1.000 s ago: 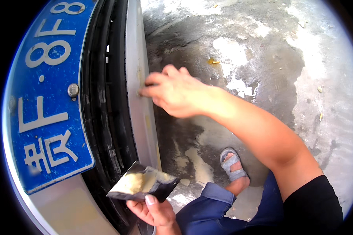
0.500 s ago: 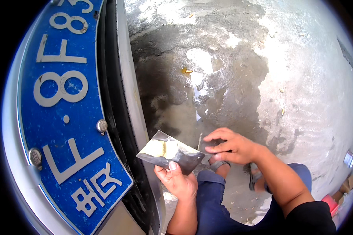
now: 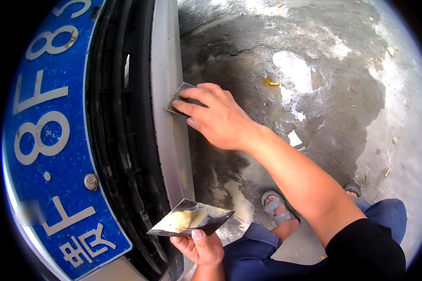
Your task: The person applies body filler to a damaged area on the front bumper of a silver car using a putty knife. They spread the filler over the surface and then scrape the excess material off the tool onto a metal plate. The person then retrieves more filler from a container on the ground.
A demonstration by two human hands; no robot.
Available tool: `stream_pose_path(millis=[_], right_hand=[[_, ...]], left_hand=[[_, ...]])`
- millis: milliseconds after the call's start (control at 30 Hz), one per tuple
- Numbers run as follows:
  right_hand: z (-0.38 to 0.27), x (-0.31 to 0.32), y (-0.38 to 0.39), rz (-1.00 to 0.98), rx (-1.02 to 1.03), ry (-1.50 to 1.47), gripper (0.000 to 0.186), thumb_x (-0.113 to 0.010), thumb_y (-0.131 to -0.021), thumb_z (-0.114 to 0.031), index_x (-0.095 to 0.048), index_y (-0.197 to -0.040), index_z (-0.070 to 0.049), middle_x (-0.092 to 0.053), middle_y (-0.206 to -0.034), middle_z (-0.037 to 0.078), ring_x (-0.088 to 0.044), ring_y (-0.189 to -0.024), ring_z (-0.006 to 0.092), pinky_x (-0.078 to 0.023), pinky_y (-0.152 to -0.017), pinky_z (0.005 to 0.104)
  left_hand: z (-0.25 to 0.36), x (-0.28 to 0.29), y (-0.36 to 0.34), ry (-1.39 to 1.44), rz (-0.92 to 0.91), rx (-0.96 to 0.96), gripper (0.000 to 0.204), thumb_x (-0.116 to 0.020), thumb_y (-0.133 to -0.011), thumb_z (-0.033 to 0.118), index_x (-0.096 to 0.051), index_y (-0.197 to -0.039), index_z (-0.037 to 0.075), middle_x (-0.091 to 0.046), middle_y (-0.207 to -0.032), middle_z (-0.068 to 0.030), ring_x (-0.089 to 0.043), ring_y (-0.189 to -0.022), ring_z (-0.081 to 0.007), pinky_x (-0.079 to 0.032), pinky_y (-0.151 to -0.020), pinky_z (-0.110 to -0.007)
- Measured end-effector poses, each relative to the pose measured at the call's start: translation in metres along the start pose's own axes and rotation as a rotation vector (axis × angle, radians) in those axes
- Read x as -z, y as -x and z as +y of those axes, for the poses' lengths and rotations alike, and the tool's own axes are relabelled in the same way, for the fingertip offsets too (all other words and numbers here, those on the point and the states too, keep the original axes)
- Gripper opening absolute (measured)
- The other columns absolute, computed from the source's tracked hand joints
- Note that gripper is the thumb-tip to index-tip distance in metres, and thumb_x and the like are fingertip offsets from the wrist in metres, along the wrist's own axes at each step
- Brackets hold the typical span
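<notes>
Spreader [image 3: 178, 99] lies beneath the fingers [image 3: 188, 109] of the right hand [image 3: 224, 121].

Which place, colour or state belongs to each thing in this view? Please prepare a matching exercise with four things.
Things
1. Left hand
2. Right hand
3. Licence plate
4. Sandals

Descriptions
A. blue, with pale characters
B. holding a thin scraper at the silver strip
C. grey
D. holding a dark board with cream paste

Pairs: 1-D, 2-B, 3-A, 4-C

Raised white characters [image 3: 42, 100] run along the blue rectangular metal licence plate [image 3: 65, 180]; the round silver bolt cap [image 3: 91, 181] seems stamped, too small to read.
</notes>
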State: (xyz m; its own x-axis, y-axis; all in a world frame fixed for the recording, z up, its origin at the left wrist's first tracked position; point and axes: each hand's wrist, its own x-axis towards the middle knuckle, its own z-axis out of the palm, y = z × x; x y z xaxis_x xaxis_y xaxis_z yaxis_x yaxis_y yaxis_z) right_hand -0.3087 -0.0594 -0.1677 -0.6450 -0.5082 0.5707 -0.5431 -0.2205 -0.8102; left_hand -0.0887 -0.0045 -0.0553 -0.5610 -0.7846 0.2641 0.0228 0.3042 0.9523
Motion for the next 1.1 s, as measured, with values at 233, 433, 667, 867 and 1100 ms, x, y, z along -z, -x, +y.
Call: stream_pose_path(millis=[233,433,667,867,1100], right_hand=[[-0.024,-0.002,0.030,-0.125,-0.051,-0.067,0.045,-0.067,-0.076,-0.010,-0.059,-0.120,-0.016,-0.050,-0.124,0.005,-0.045,-0.113,0.0346,-0.042,-0.085,0.0483],[-0.018,0.018,0.048,-0.177,-0.121,-0.205,0.039,-0.066,-0.080,-0.012,-0.062,-0.119,-0.014,-0.052,-0.124,0.005,-0.046,-0.114,0.0314,-0.041,-0.090,0.0463],[-0.017,0.061,0.044,-0.156,-0.100,-0.180,0.035,-0.067,-0.080,-0.015,-0.066,-0.114,-0.014,-0.056,-0.122,0.003,-0.048,-0.114,0.0295,-0.041,-0.091,0.0434],[-0.045,0.081,0.041,-0.252,-0.005,-0.152,0.036,-0.071,-0.076,-0.013,-0.067,-0.112,-0.015,-0.055,-0.121,0.006,-0.047,-0.115,0.0354,-0.041,-0.094,0.0456],[-0.036,0.065,0.057,-0.350,0.049,-0.212,0.030,-0.066,-0.081,-0.016,-0.067,-0.110,-0.016,-0.056,-0.119,0.004,-0.047,-0.115,0.0345,-0.041,-0.089,0.0472]], left_hand=[[0.003,-0.005,-0.005,-0.109,0.085,0.018,0.041,-0.051,-0.093,0.007,-0.037,-0.131,0.003,-0.049,-0.130,-0.0128,-0.048,-0.119,-0.0236,-0.038,-0.104,-0.043],[0.002,-0.019,-0.030,-0.137,0.083,-0.012,0.037,-0.049,-0.093,0.004,-0.040,-0.129,0.003,-0.051,-0.129,-0.0126,-0.050,-0.117,-0.0229,-0.038,-0.104,-0.042],[-0.004,-0.037,-0.049,-0.196,0.132,-0.048,0.041,-0.050,-0.094,0.004,-0.039,-0.133,0.002,-0.053,-0.128,-0.0125,-0.053,-0.116,-0.0224,-0.041,-0.101,-0.039],[-0.003,-0.050,-0.055,-0.231,0.116,-0.041,0.043,-0.051,-0.094,0.004,-0.038,-0.135,0.002,-0.052,-0.129,-0.0130,-0.053,-0.116,-0.0227,-0.041,-0.101,-0.039],[-0.010,-0.037,-0.056,-0.333,0.113,-0.093,0.040,-0.048,-0.095,0.002,-0.039,-0.134,0.002,-0.050,-0.130,-0.0135,-0.053,-0.116,-0.0227,-0.042,-0.101,-0.039]])
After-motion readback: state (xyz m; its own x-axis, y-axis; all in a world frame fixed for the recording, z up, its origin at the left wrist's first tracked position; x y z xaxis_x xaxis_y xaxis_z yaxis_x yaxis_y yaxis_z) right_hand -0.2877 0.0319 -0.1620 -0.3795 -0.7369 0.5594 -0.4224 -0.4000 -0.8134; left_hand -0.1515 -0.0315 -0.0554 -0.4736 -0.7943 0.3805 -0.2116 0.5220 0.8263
